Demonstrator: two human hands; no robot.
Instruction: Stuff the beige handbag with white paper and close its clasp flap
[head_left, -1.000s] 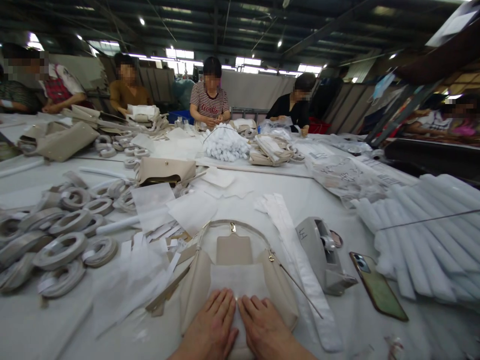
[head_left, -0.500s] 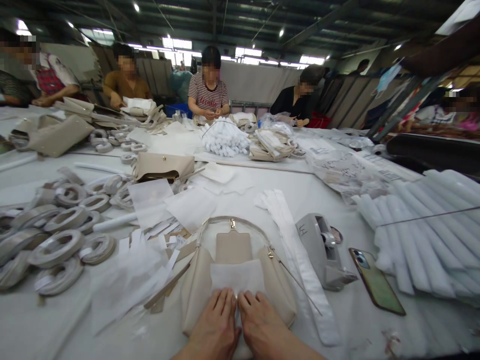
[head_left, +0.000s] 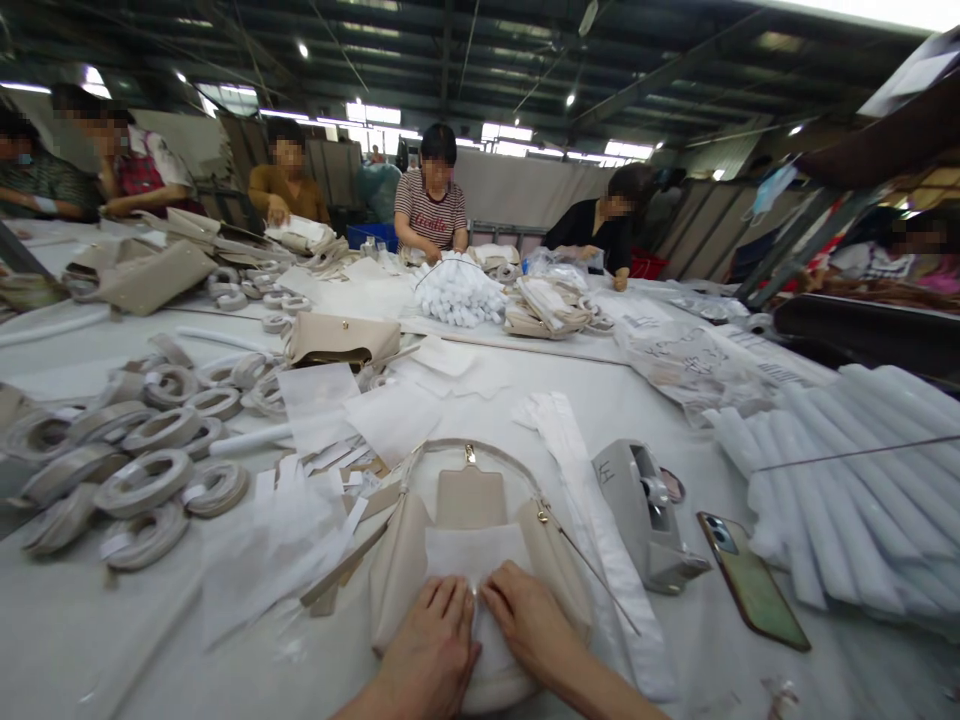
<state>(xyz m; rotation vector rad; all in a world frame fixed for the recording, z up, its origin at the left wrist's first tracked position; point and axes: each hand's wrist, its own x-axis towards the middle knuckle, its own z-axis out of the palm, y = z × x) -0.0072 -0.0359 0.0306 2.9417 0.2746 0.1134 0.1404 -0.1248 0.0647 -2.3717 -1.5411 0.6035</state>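
Observation:
A beige handbag (head_left: pixel 397 580) lies flat on the white table in front of me, its thin handle arched away from me. A sheet of white tissue paper (head_left: pixel 472 552) covers the bag's front below the flap. My left hand (head_left: pixel 429 650) and my right hand (head_left: pixel 529 622) rest side by side on this paper, fingers stretched out and pressing it flat against the bag. Neither hand grips anything.
A grey tape dispenser (head_left: pixel 645 515) and a phone (head_left: pixel 752 580) lie to the right, with rolled white sleeves (head_left: pixel 847 470) beyond. Coiled beige straps (head_left: pixel 142 470) fill the left. Loose white paper sheets (head_left: pixel 322 410) lie ahead. Several people work at the table's far side.
My hands have slid slightly up the tissue paper and the right hand has turned inward. The view has shifted a little; the bag stays put.

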